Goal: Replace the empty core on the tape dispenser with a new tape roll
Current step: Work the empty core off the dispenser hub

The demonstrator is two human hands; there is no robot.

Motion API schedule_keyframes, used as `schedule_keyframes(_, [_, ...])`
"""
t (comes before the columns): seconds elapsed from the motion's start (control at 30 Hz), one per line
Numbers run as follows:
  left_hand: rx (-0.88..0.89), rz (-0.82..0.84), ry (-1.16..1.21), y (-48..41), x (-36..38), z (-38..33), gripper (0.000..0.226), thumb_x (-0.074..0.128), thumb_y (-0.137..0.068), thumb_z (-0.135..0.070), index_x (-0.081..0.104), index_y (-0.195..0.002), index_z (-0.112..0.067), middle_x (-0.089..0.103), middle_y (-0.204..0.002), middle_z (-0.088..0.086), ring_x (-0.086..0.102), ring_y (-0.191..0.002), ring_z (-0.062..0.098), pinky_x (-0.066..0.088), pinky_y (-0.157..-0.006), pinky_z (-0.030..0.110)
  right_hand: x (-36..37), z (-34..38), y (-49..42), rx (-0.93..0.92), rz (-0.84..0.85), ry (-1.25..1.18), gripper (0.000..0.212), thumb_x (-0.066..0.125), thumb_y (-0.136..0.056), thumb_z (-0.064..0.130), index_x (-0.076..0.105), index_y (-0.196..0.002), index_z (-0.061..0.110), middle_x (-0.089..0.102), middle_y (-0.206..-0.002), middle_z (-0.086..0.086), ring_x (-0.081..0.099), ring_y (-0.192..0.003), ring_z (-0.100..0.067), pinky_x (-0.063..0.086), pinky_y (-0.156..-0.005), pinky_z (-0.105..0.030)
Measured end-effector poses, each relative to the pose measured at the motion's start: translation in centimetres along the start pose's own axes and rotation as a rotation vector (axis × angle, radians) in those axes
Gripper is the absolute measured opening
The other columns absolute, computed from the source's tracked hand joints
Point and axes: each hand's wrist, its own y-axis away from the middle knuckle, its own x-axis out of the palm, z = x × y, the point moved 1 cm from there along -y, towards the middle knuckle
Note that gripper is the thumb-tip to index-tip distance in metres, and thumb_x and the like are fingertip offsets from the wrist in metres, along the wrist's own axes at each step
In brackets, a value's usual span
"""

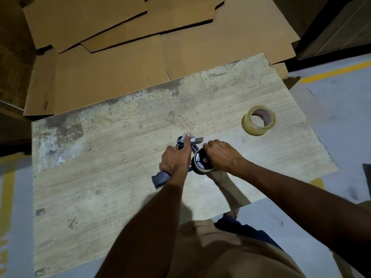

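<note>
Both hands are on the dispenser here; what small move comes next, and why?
Probably the right hand pulls the core off the hub while the left hand steadies the tape dispenser by its handle: the new tape roll lies apart on the table.

A worn, stained wooden worktop (120, 137) stands on a grey floor (341, 109) marked with yellow lines (331, 74). Flattened cardboard sheets (112, 77) lie behind it, in dim light.
</note>
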Motion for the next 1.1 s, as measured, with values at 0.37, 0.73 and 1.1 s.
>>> schedule_keyframes(0.37, [-0.019,0.012,-0.001,0.2,-0.1,-0.4,0.098,0.031,-0.065,-0.107,0.062,-0.085,-0.015,0.07,-0.091,0.007,0.061,-0.08,0.027,0.047,-0.073,0.035,-1.5,0.6,-2.3,-0.134,0.084,0.113,0.032,0.068,-0.094,0.011,0.064,-0.123,-0.001,0.063,-0.129,-0.018,0.064,-0.105,-0.035,0.05,-0.078,-0.042])
schedule_keyframes(0.73, [-0.02,-0.022,0.022,0.4,-0.2,-0.7,0.1,0.035,-0.069,-0.103,0.069,-0.092,-0.012,0.073,-0.103,0.012,0.068,-0.101,0.033,0.05,-0.086,0.04,-2.0,-0.7,-2.2,-0.213,0.218,0.109,0.025,0.054,-0.102,0.018,0.065,-0.115,-0.001,0.067,-0.114,-0.021,0.066,-0.101,-0.035,0.048,-0.08,-0.038])
schedule_keyframes(1.1, [-0.026,-0.071,0.039,0.6,-0.1,-1.0,0.095,0.039,-0.072,-0.1,0.068,-0.084,-0.011,0.072,-0.092,0.011,0.068,-0.095,0.034,0.052,-0.085,0.04,-2.8,-0.4,-2.3,-0.165,0.187,0.1,0.021,0.057,-0.097,0.015,0.074,-0.095,0.001,0.072,-0.096,-0.02,0.066,-0.081,-0.035,0.036,-0.065,-0.033])
